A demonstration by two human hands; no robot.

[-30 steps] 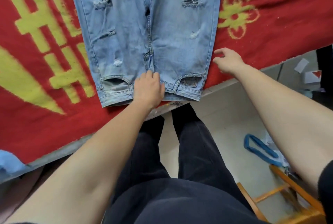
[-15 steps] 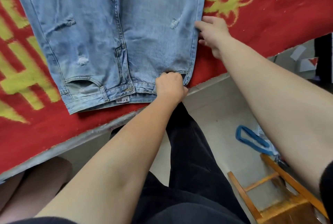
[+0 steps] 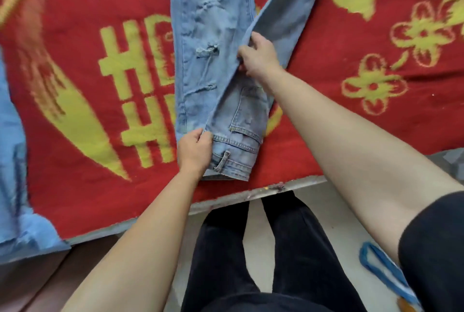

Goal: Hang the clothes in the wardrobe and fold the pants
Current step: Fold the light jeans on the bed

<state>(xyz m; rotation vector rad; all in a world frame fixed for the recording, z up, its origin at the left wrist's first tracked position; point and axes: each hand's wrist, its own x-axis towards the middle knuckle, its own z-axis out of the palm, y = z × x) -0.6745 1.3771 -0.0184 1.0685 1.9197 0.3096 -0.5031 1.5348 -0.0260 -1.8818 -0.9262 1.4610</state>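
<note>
While the left hand point(image 3: 194, 151) pinches the waistband, the right hand point(image 3: 258, 56) grips the jeans point(image 3: 213, 35) leg edge, long axis running away.

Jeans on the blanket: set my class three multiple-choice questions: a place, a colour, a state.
1. Where does the left hand grip the jeans? A. a hem B. the waistband C. a knee rip
2. What colour is the pattern on the red blanket? A. yellow B. white C. black
3. How do the jeans lie? A. spread flat B. rolled up C. one half lifted over the other
Answers: B, its fingers curl round the waistband; A, yellow shapes show on red; C, the right hand holds one half raised above the other.
</note>
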